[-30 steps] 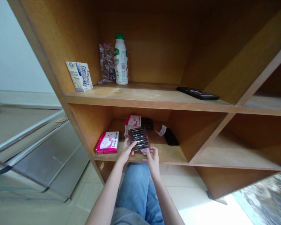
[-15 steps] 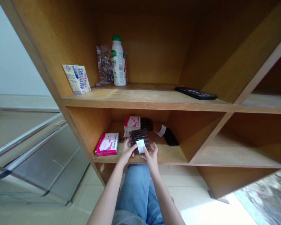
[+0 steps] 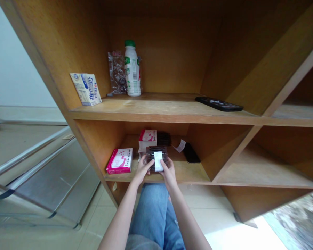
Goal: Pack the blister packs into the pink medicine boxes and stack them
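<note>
- Lower centre, your left hand (image 3: pixel 141 171) and right hand (image 3: pixel 170 172) pinch the dark pack (image 3: pixel 151 151).
- You're apparently holding the white slip (image 3: pixel 158 157) against it; next calls for even pressure.

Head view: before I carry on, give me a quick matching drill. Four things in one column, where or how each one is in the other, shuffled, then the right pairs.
Things
1. Bottle
2. Front pack
3. Carton
4. Paper slip

Places and states
A. On the lower shelf, right of the hands
B. Held in the left hand and right hand
C. At the left end of the upper shelf
D. Upright, with a green cap

Pairs
1-D, 2-B, 3-C, 4-A
</note>
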{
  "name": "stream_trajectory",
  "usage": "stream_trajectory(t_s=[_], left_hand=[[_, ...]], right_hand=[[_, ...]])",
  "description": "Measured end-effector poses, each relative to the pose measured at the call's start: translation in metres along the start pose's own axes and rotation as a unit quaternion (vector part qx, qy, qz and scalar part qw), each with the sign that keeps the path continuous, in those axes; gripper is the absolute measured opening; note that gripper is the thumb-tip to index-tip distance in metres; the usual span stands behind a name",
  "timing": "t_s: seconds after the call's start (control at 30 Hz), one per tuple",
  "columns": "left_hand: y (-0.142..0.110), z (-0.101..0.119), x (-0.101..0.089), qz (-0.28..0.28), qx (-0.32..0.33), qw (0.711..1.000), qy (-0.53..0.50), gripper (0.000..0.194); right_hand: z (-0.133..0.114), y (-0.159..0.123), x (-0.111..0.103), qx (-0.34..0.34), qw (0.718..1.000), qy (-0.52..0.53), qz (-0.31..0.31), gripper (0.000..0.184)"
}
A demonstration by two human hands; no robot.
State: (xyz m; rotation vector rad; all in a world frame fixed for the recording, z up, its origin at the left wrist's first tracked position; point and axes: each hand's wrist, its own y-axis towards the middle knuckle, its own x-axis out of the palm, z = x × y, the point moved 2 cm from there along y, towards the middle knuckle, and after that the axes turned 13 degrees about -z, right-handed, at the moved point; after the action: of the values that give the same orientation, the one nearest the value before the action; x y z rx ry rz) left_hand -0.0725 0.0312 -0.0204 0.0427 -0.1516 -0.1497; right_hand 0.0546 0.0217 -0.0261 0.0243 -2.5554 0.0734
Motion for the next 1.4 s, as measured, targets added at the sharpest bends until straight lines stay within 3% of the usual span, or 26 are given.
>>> stream_trajectory(t_s=[0.23,0.5,0.67,0.87,1.07,1.3,1.4], left_hand=[[-0.001,0.002,0.002,0.019,-0.004,1.000,0.019,0.052],[0.005,-0.006,-0.001,0.018,0.011,1.000,-0.006,0.046],[0.015,-0.002,0.004,0.093,-0.057,0.989,-0.096,0.045],[0.028,0.008,0.008,0.163,-0.112,0.973,-0.116,0.040],[0.028,0.005,0.012,0.155,-0.084,0.979,-0.105,0.022],[0.016,-0.014,0.025,0.100,-0.042,0.989,-0.097,0.033],[0.015,-0.020,0.024,0.117,0.003,0.991,-0.066,0.030]], right_hand=[[0.001,0.014,-0.005,-0.002,0.997,-0.022,-0.071,0.047],[-0.002,0.015,-0.005,-0.004,0.999,0.018,-0.051,0.043],[-0.002,0.015,-0.008,-0.010,0.995,0.092,-0.041,0.041],[-0.004,0.012,-0.014,0.000,0.989,0.143,-0.037,0.041],[-0.006,0.010,-0.014,0.008,0.989,0.146,-0.034,0.038],[-0.009,0.006,-0.015,-0.018,0.992,0.123,-0.013,0.056],[-0.009,0.000,-0.015,-0.018,0.995,0.095,-0.014,0.060]])
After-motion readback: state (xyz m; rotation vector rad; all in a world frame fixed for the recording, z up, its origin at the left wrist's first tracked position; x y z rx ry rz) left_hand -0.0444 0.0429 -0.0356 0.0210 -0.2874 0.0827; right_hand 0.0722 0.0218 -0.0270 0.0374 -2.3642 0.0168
